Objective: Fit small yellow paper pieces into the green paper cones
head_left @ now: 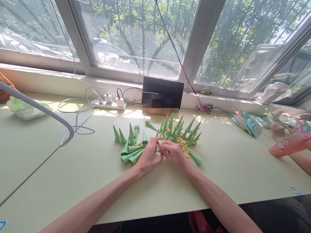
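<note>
Evidently the step in hand is close finger work: the left hand (151, 154) and the right hand (174, 152) meet near the centre of the frame, low over the worktop (102, 191). Both have their fingers drawn in narrow, tips nearly touching, with a hint of yellow between them. The fingers cover most of whatever is there, so I cannot tell which hand grips it, or whether a green part is held too.

Around them lie the things being worked with. Upright green cones (178, 130) crowd together just above and right of the hands, with small yellow pieces (186, 151) strewn among and below them. More cones stand left of centre, and several long lying cones (126, 158) are heaped beside the left hand, wide ends toward the lower left. One further loose cone (196, 157) lies just right of the right hand, beside the yellow pieces.

As I judge it, the small parts are being handled one at a time, and much loose material remains. The next move calls for a light fingertip pinch, steady wrists and a path that avoids knocking the close-set upright cones.
</note>
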{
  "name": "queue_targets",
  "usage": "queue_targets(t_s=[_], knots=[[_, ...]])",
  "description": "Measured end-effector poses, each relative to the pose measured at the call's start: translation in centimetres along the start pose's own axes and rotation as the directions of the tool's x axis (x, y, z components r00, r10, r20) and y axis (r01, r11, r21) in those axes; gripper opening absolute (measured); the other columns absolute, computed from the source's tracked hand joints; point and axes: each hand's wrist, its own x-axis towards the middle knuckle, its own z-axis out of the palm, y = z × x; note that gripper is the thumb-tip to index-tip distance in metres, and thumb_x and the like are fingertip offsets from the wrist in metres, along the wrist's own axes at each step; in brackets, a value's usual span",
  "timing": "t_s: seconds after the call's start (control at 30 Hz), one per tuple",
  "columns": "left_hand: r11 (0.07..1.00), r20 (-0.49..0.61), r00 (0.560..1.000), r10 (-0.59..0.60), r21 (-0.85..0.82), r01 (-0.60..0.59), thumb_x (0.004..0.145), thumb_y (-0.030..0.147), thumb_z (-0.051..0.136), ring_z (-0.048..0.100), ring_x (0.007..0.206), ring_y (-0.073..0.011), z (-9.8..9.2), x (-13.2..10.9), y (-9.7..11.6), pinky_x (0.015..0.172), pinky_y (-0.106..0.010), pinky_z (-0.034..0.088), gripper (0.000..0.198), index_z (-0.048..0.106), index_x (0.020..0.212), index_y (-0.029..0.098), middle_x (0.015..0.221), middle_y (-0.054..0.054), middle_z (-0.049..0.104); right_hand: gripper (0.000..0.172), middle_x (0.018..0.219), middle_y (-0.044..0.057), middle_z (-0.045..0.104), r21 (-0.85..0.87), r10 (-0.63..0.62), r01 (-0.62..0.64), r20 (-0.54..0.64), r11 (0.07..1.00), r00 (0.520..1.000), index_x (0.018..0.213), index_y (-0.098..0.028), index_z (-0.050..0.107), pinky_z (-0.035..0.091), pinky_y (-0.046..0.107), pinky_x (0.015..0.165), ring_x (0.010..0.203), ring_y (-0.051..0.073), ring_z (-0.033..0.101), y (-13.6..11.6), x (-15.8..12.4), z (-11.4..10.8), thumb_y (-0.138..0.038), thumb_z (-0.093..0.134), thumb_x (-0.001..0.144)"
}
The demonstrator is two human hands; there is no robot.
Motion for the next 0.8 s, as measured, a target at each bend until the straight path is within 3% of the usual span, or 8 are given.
queue_targets(t_s=[0.27,0.43,0.63,0.8], knots=[[0.995,0.045,0.996,0.076,-0.062,-0.073,0.071,0.002,0.050,0.053,0.109,-0.0214,-0.6,-0.1,0.3,0.097,-0.038,0.045,0.059,0.041,0.126,0.022,0.114,-0.008,0.051,0.015,0.073,0.002,0.066,0.275,0.231,-0.208,-0.055,0.939,0.971,0.078,-0.019,0.072,0.046,0.026,0.056,0.064,0.015,0.058,-0.7,0.4,0.0,-0.031,0.069,0.085],[0.986,0.048,0.992,0.117,-0.122,-0.111,0.075,0.006,0.054,0.055,0.108,-0.0208,-0.7,-0.2,0.2,0.098,-0.040,0.045,0.068,0.031,0.136,0.025,0.116,-0.007,0.051,0.026,0.052,-0.004,0.050,0.475,0.400,-0.388,0.081,0.790,0.913,0.068,-0.018,0.066,0.040,0.025,0.053,0.050,0.011,0.047,-1.3,0.7,-0.4,-0.038,0.068,0.084],[0.975,0.000,0.990,0.141,-0.174,-0.139,0.078,0.011,0.057,0.053,0.117,-0.0217,-0.5,-0.2,0.2,0.106,-0.044,0.040,0.075,0.022,0.142,0.026,0.118,-0.008,0.052,0.032,0.048,-0.004,0.050,0.582,0.427,-0.444,0.177,0.681,0.887,0.063,-0.018,0.063,0.035,0.025,0.048,0.045,0.010,0.044,-1.0,0.8,-0.5,-0.042,0.070,0.083],[0.977,0.001,0.991,0.137,-0.163,-0.135,0.079,0.013,0.058,0.055,0.116,-0.0219,-0.5,0.0,0.3,0.105,-0.044,0.041,0.072,0.024,0.141,0.026,0.118,-0.009,0.056,0.037,0.051,-0.003,0.052,0.611,0.434,-0.473,0.226,0.634,0.872,0.059,-0.017,0.062,0.035,0.025,0.049,0.046,0.010,0.044,-0.9,0.6,-0.4,-0.042,0.066,0.086]])
